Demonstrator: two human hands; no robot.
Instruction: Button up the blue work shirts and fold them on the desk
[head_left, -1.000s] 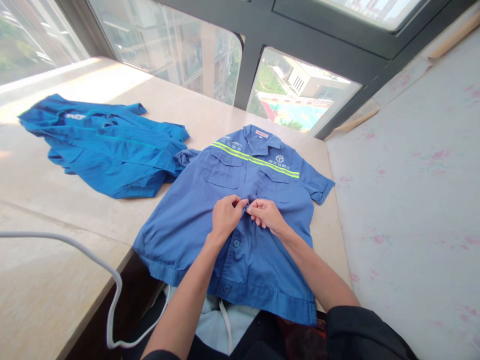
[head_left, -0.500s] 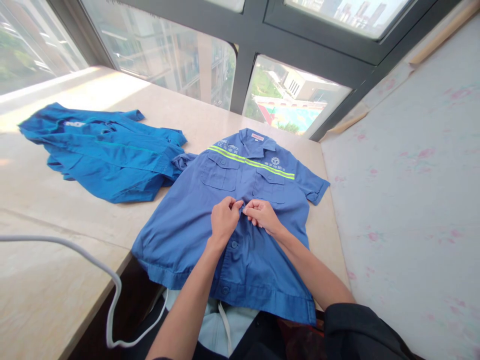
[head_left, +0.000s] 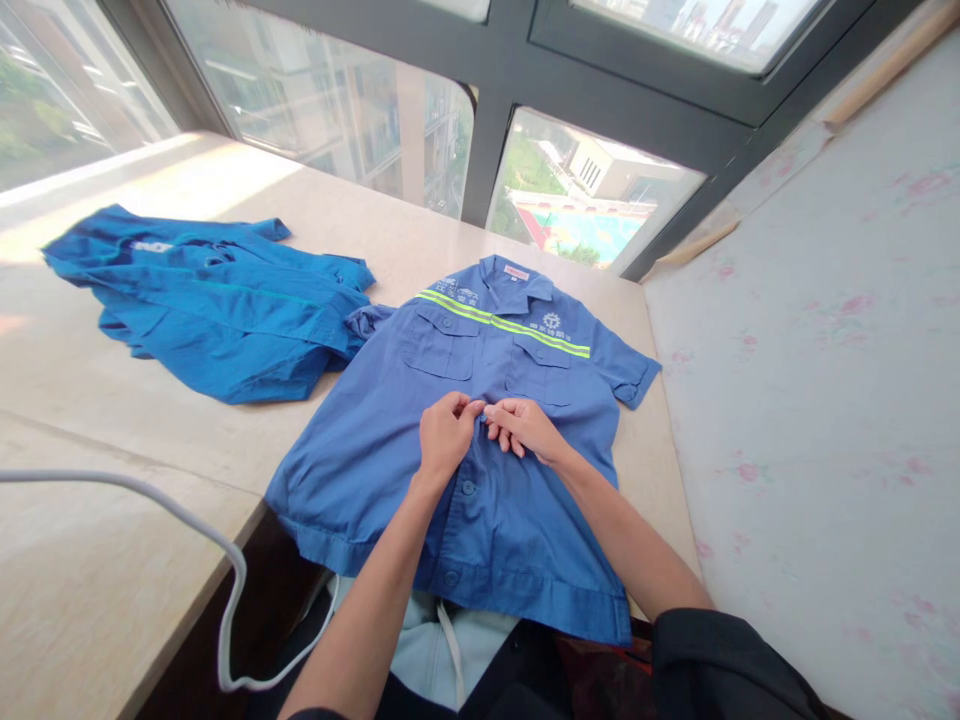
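A blue short-sleeved work shirt [head_left: 375, 450] with a yellow-green reflective stripe lies front up, collar away from me, its hem hanging over the ledge's near edge. At the middle of its front placket, my left hand [head_left: 448, 435] pinches the cloth between thumb and fingers. My right hand [head_left: 525, 428] pinches the placket right beside it, thumb and forefinger almost touching the left thumb, the other fingers curled loosely below. What sits between the fingertips is hidden. Below the hands, a shirt button [head_left: 469, 488] and a lower button [head_left: 451, 578] show on the placket.
A brighter blue garment [head_left: 225, 320] lies crumpled at the left, against the shirt's sleeve. Across the pale ledge [head_left: 112, 540] runs a white cable [head_left: 150, 490], dropping over its edge. Windows [head_left: 337, 110] stand behind; a flowered wall [head_left: 810, 400] bounds the right.
Both hands stay at the same spot on the placket. The right hand has shifted slightly left, closer to the left thumb, and its lower fingers have loosened a little. The shirt lies as before.
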